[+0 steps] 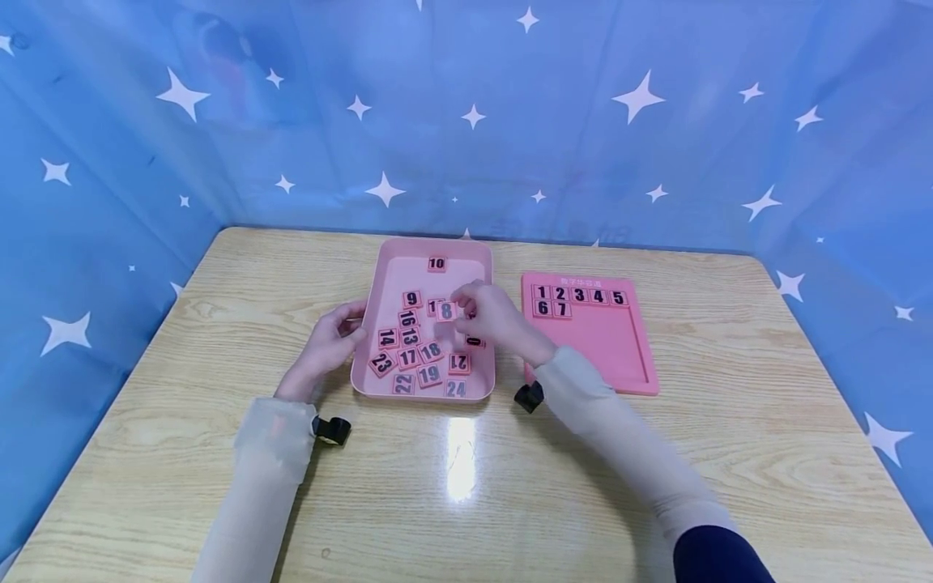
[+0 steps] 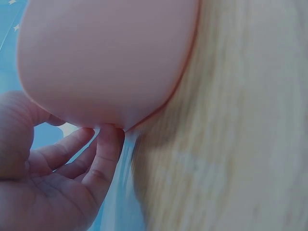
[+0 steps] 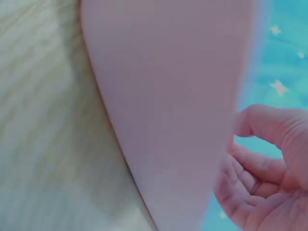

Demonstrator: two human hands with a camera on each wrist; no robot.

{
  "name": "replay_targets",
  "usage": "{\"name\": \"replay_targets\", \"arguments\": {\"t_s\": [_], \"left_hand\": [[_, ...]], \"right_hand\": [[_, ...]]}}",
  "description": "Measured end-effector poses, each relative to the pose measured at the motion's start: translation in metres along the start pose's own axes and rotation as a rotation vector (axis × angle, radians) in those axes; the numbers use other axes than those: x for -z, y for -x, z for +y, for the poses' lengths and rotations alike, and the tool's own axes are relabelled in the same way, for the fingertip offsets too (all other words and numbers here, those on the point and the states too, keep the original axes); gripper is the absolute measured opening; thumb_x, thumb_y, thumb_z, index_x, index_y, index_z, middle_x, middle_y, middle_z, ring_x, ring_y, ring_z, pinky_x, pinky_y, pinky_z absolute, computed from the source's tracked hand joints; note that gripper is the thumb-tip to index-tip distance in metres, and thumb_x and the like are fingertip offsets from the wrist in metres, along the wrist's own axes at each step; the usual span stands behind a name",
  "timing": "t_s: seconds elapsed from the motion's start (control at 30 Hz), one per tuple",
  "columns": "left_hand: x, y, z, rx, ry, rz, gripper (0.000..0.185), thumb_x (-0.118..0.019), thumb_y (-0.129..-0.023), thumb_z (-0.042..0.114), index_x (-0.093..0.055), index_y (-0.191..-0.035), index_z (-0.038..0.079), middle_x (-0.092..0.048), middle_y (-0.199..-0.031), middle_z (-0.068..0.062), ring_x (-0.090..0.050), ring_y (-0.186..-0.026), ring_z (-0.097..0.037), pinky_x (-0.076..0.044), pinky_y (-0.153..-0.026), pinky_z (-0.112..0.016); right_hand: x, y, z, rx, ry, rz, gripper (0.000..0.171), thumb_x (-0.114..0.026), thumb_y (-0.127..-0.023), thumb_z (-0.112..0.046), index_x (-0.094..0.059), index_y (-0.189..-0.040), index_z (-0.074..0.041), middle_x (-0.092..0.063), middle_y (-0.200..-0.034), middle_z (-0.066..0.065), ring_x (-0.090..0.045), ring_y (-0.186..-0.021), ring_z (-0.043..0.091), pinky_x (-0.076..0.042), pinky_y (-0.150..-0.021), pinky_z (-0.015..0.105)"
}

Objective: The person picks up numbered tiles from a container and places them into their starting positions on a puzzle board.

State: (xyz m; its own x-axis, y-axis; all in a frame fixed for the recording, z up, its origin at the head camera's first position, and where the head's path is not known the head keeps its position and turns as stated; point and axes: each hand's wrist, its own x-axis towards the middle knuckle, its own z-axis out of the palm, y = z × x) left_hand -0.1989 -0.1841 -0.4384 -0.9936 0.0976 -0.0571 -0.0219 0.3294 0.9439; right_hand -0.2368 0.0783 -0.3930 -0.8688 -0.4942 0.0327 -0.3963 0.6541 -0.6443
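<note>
Right hand, nearly closed, pinches the 8 tile, probably light, stiff, slick, best held by opposite edges; left hand grips tray rim.

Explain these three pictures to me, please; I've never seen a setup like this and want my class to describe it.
There is no machine here: a person works with bare hands, wearing a small black camera on each wrist. The wide picture comes from the head, looking down; the others come from the two wrists.

On the wooden table are a pink tray of loose number tiles and a pink number-puzzle board holding tiles 1 to 7.

The left hand holds the tray's side. The right hand pinches tile 8 above the tray.
</note>
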Motion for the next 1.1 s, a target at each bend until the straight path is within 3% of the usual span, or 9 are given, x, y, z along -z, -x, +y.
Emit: {"name": "replay_targets", "arguments": {"t_s": [0.23,0.53,0.9,1.1], "left_hand": [[0.0,0.0,0.0,0.006,0.007,-0.008,0.048,-0.047,-0.086,-0.007,-0.041,-0.134,-0.011,-0.05,-0.125,-0.03,-0.05,-0.108,-0.038,-0.044,-0.081,-0.019],[0.0,0.002,0.002,0.018,0.003,-0.012,0.047,-0.047,-0.087,-0.008,-0.04,-0.134,-0.011,-0.049,-0.127,-0.029,-0.05,-0.11,-0.038,-0.044,-0.083,-0.021],[0.0,0.002,0.0,-0.018,0.006,-0.017,0.047,-0.047,-0.087,-0.009,-0.041,-0.133,-0.013,-0.049,-0.126,-0.031,-0.05,-0.107,-0.039,-0.043,-0.079,-0.014],[0.0,0.001,-0.002,-0.013,0.004,-0.018,0.046,-0.046,-0.087,-0.008,-0.041,-0.133,-0.012,-0.05,-0.124,-0.031,-0.05,-0.105,-0.038,-0.043,-0.077,-0.014]], "right_hand": [[0.032,0.026,0.016,-0.011,-0.058,0.057,0.038,-0.073,-0.077,-0.004,-0.061,-0.112,0.007,-0.062,-0.099,0.017,-0.059,-0.089,0.028,-0.051,-0.081,0.036],[0.066,0.063,0.063,-0.017,0.007,0.135,0.031,-0.067,-0.075,0.006,-0.062,-0.105,0.012,-0.062,-0.093,0.023,-0.058,-0.085,0.033,-0.051,-0.076,0.042],[0.083,0.092,0.11,-0.072,0.067,0.132,0.032,-0.062,-0.074,0.012,-0.06,-0.105,0.018,-0.062,-0.092,0.028,-0.06,-0.083,0.037,-0.052,-0.076,0.044],[0.087,0.097,0.119,-0.155,0.096,0.109,0.033,-0.065,-0.075,0.008,-0.06,-0.107,0.017,-0.063,-0.09,0.024,-0.06,-0.083,0.033,-0.052,-0.075,0.043]]}}
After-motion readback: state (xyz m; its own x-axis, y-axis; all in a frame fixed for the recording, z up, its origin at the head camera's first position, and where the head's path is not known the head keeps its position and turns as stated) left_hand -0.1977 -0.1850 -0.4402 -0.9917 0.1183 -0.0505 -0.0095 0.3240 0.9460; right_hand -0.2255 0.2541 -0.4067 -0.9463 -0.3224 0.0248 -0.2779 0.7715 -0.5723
